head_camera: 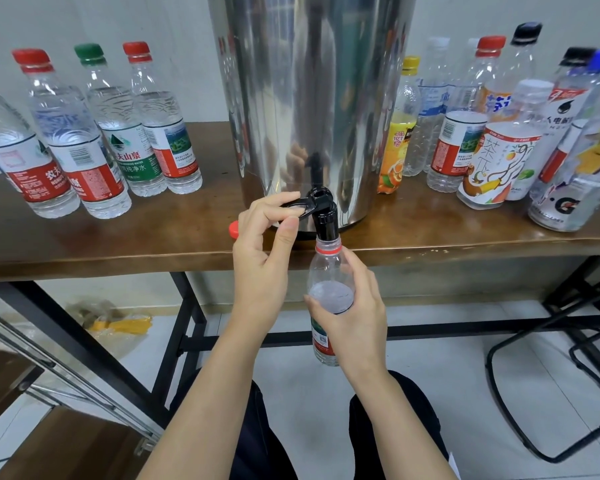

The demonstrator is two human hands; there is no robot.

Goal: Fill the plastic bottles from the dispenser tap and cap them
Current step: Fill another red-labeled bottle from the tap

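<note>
From the head camera, my left hand (264, 237) pinches the flat black tap lever (297, 206) on the shiny steel dispenser drum (309, 98). My right hand (357, 306) grips the clear plastic bottle with a red neck ring (329, 271), its mouth right under the black spout (326, 226), just off the edge of the brown wooden counter (118, 244). Water looks high in the bottle, so a late release could overflow it. With nothing under the bottle, a slip would spill onto the floor. A loose red cap (234, 229) lies just beside my left hand.
</note>
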